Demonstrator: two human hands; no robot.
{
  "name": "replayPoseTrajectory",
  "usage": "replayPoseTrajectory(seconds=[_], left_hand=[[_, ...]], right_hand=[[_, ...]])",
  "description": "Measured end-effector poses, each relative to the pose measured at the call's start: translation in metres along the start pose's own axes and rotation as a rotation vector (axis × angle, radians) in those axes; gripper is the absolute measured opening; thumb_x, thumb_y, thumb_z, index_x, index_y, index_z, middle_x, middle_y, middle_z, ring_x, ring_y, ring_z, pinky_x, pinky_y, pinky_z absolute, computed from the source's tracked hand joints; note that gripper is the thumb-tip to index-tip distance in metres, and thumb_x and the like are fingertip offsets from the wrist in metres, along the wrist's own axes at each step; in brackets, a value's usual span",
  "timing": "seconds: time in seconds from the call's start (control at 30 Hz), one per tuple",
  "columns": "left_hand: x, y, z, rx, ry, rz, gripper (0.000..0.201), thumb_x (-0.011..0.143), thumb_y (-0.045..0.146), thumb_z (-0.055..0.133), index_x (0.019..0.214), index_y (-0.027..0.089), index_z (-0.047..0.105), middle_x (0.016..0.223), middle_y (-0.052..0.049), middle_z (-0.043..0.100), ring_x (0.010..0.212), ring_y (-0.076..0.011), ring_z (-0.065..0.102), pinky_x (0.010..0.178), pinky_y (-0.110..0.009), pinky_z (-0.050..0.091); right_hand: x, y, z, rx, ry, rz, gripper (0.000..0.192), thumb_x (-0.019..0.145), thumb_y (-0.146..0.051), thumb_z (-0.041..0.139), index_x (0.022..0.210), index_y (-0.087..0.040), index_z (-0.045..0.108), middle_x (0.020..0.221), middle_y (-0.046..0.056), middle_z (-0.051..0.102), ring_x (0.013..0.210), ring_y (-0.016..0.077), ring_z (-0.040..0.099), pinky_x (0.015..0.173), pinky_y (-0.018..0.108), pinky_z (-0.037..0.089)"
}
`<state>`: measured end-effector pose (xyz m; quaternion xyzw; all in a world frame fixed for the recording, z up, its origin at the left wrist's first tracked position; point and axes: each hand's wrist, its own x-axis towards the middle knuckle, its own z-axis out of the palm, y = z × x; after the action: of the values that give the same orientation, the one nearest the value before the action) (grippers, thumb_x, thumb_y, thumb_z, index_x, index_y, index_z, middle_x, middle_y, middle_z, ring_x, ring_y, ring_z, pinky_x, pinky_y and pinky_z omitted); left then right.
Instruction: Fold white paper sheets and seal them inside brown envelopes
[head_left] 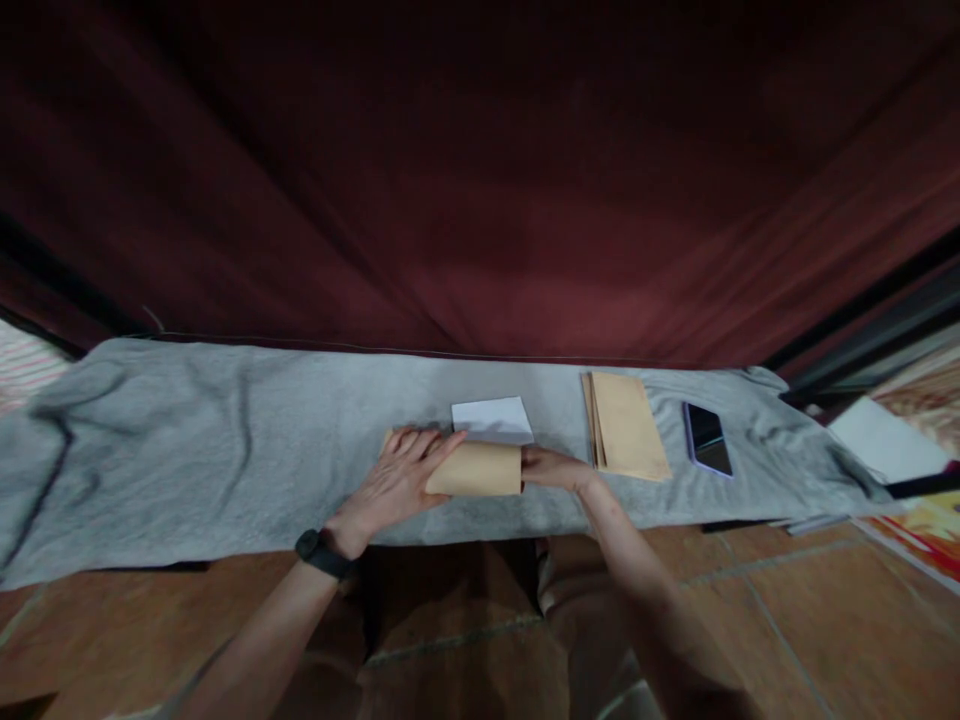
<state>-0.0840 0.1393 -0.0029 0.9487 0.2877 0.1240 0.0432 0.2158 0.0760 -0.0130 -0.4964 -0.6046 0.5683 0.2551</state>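
A brown paper envelope (pixel 480 470) lies crosswise between my hands, bulging upward at its right end. My left hand (pixel 409 470) is closed on its left part, with the fingers over the top and the thumb along the far edge. My right hand (pixel 551 468) reaches into the open right end. Its fingers are hidden inside, so their grip does not show. Just beyond the envelope lies a white card or sheet of paper (pixel 491 415), its near edge partly covered by the envelope.
A small stack of brown envelopes (pixel 626 425) lies right of my right hand. Farther right is a phone (pixel 707 438) in a purple case. Grey cloth (pixel 300 430) covers the long, narrow surface. A dark red curtain (pixel 480 220) hangs behind it.
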Motion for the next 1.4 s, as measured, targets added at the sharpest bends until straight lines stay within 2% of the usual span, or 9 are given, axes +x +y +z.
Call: replayPoseTrajectory(seconds=[0.13,0.3,0.37,0.5,0.7,0.93,1.07,1.2,1.4], left_hand=[[-0.005,-0.014,-0.004,0.016,-0.003,-0.053,0.095,0.081,0.043,0.073,0.161,0.03,0.023,0.131,-0.011,0.056,0.119,-0.0307,0.05,0.106,-0.045,0.034],[-0.014,-0.035,-0.007,0.03,0.061,-0.148,0.095,0.08,0.047,0.071,0.16,0.029,0.023,0.129,-0.01,0.057,0.119,-0.032,0.051,0.104,-0.045,0.036],[-0.017,-0.042,-0.007,0.06,0.067,-0.195,0.096,0.08,0.049,0.071,0.161,0.029,0.022,0.127,-0.011,0.058,0.118,-0.0329,0.052,0.104,-0.046,0.035],[-0.021,-0.048,-0.003,0.127,0.031,-0.273,0.1,0.078,0.051,0.073,0.161,0.028,0.023,0.125,-0.012,0.058,0.114,-0.0343,0.053,0.102,-0.048,0.036],[-0.024,-0.05,0.0,0.173,0.024,-0.298,0.103,0.075,0.052,0.075,0.161,0.026,0.024,0.128,-0.013,0.056,0.115,-0.0359,0.052,0.103,-0.05,0.037],[-0.026,-0.052,-0.003,0.227,0.086,-0.284,0.101,0.078,0.049,0.074,0.161,0.024,0.022,0.131,-0.015,0.054,0.121,-0.0362,0.049,0.111,-0.054,0.029],[-0.027,-0.056,-0.002,0.241,0.115,-0.315,0.101,0.078,0.049,0.073,0.161,0.021,0.023,0.13,-0.017,0.054,0.122,-0.0367,0.049,0.112,-0.056,0.028],[-0.028,-0.059,0.0,0.242,0.144,-0.329,0.102,0.078,0.052,0.073,0.161,0.02,0.022,0.131,-0.018,0.054,0.122,-0.0372,0.048,0.112,-0.056,0.027],[-0.024,-0.06,0.004,0.232,0.164,-0.361,0.106,0.077,0.055,0.072,0.162,0.02,0.019,0.133,-0.019,0.052,0.124,-0.0388,0.046,0.113,-0.059,0.024]], right_hand=[[0.019,0.005,-0.013,0.105,0.03,0.056,0.025,0.083,-0.038,0.066,0.098,-0.019,0.072,0.089,0.002,0.076,0.077,0.0172,0.067,0.073,0.03,0.055],[0.03,0.016,-0.024,-0.22,0.708,0.112,0.029,0.092,-0.041,0.056,0.103,-0.017,0.067,0.087,0.006,0.073,0.078,0.0188,0.068,0.067,0.027,0.049],[0.036,0.018,-0.021,-0.432,0.835,0.196,0.031,0.091,-0.04,0.061,0.108,-0.015,0.067,0.094,0.01,0.073,0.09,0.0219,0.07,0.076,0.028,0.05],[0.048,0.011,-0.003,-0.697,0.847,0.356,0.047,0.088,-0.047,0.069,0.119,-0.012,0.063,0.115,0.018,0.07,0.109,0.0281,0.067,0.086,0.03,0.05],[0.056,0.002,0.008,-0.708,0.857,0.458,0.055,0.082,-0.044,0.077,0.122,-0.009,0.061,0.118,0.02,0.069,0.111,0.0313,0.066,0.09,0.033,0.05],[0.051,0.01,-0.014,-0.389,0.815,0.253,0.006,0.084,-0.025,0.063,0.087,-0.021,0.067,0.083,0.004,0.072,0.082,0.021,0.069,0.07,0.027,0.052],[0.046,0.009,-0.029,-0.013,0.94,0.044,0.011,0.083,-0.032,0.059,0.087,-0.022,0.061,0.078,0.0,0.066,0.069,0.018,0.062,0.055,0.026,0.054],[0.045,0.005,-0.033,0.322,0.963,-0.154,0.029,0.076,-0.046,0.064,0.095,-0.024,0.06,0.085,0.0,0.068,0.075,0.0183,0.062,0.058,0.029,0.059],[0.049,0.003,-0.015,0.333,0.803,-0.127,0.03,0.078,-0.051,0.063,0.093,-0.025,0.06,0.09,0.002,0.068,0.083,0.0213,0.064,0.065,0.033,0.061]])
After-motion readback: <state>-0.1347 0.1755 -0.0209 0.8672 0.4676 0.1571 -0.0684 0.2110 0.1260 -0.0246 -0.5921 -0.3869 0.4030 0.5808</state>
